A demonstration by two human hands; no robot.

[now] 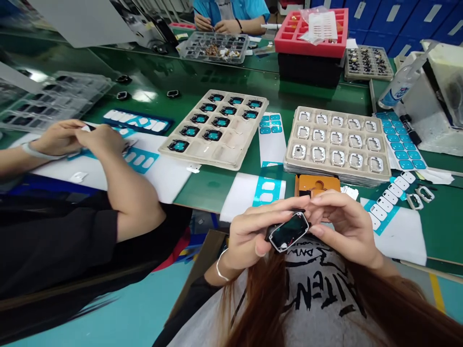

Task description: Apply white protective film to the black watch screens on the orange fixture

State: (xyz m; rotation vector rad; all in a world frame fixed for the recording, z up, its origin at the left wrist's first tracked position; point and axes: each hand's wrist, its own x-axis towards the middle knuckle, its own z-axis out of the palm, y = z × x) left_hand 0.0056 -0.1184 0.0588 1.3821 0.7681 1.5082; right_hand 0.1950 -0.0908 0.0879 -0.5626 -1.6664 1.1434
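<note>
A black watch case with a pale metal rim and dark inside is held up in front of my chest, tilted. My left hand grips it by its left side, thumb below and fingers along the top. With thumb and fingertips, my right hand pinches at its upper right end; what lies between those fingertips is partly hidden. Just behind my hands stands an orange fixture on the bench. Beyond it is a tray of silvery watch frames.
Left of centre lies a beige tray of black cases with teal faces. Blue-and-white adhesive sheets lie about. A co-worker's hands work at left; another person sits opposite. A red bin and a bottle stand behind.
</note>
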